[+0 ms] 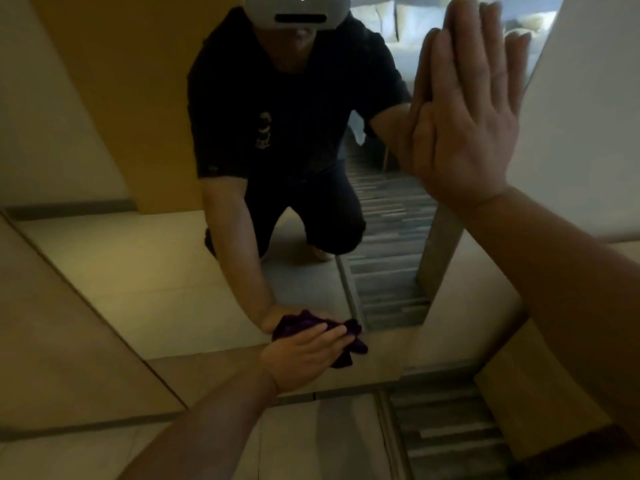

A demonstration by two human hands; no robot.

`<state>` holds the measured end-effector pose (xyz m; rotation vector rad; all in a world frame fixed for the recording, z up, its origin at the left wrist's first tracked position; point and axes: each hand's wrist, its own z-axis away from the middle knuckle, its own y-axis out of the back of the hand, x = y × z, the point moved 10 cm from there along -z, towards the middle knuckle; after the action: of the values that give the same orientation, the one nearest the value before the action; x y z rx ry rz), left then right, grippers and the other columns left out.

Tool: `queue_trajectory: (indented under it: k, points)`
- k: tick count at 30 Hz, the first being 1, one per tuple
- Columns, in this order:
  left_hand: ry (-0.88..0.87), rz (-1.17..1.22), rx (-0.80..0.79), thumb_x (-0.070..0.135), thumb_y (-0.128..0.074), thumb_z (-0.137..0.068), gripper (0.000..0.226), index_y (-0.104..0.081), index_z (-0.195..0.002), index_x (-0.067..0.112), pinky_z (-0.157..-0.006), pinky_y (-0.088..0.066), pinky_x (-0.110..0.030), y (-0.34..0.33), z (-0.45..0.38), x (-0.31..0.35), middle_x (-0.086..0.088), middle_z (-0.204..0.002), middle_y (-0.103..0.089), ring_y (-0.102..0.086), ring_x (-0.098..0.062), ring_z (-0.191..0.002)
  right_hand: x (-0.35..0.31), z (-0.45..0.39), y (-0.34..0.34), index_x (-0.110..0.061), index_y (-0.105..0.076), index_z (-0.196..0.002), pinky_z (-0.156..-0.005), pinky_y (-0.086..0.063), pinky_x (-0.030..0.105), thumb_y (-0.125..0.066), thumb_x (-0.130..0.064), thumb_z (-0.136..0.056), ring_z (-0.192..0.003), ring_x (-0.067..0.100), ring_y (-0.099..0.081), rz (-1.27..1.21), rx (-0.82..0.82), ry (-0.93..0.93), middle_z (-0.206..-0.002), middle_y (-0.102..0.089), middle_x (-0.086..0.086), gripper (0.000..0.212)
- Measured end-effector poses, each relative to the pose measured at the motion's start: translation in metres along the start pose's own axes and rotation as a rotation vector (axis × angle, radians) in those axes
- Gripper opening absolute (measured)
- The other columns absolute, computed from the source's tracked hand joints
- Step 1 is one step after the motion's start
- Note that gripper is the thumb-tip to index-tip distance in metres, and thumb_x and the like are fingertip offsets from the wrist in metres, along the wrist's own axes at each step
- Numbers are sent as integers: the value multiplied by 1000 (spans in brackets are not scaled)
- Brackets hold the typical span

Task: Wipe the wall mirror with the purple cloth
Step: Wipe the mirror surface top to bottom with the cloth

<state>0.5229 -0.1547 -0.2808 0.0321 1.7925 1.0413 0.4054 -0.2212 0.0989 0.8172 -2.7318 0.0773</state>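
Observation:
The wall mirror (pixel 145 282) fills most of the view and reaches down almost to the floor. My left hand (pixel 304 355) presses a crumpled purple cloth (pixel 349 342) against the glass near the mirror's bottom edge. The cloth bunches out past my fingertips to the right. My right hand (pixel 471 116) lies flat on the glass high at the right, fingers straight and together, holding nothing. The mirror shows a kneeling person in dark clothes with a white headset, and both hands doubled.
Beige floor tiles (pixel 86 455) lie below the mirror. A striped grey rug (pixel 446 438) runs along the lower right. A pale wall (pixel 588 116) borders the mirror on the right. A bed with white pillows appears in the reflection at the top.

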Motion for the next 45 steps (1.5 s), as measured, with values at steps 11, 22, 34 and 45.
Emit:
queue_trajectory:
  k: [11,22,34,45]
  points:
    - [416,365,402,5,-57,-94,26,-65,-119,9,-80,-51,-44,142,-28,-129,-12,-126,-64,-63,-31,-104,5,-11,16,0,-42,-146,-118,-20,60,-36,-18,-105,-143,43,-29,-335,-255,-114,-152,-37,26,45]
    - [458,-6,588,11,-44,-102,41,-50,-142,8,-115,-30,-55,219,-128,-203,-17,-150,-44,-40,-39,-139,97,22,42,1,-39,-146,-119,-21,58,-33,-13,-106,-147,38,-24,-415,-162,-561,-155,-31,25,43]
    - [31,-47,110,17,-31,-100,50,-43,-148,10,-121,-9,-49,39,-78,-13,-9,-157,-35,-29,-30,-146,103,116,-18,-6,-15,-155,-123,-8,52,-29,-29,-107,-150,39,-10,-78,-444,-342,-162,-14,22,56]
    - [439,248,588,5,-54,-97,25,-68,-118,2,-98,-43,-46,230,-89,-190,-18,-125,-64,-56,-32,-115,96,113,-13,-10,-4,-157,-124,-4,49,-35,-30,-106,-151,29,7,-69,-548,-334,-163,3,12,63]
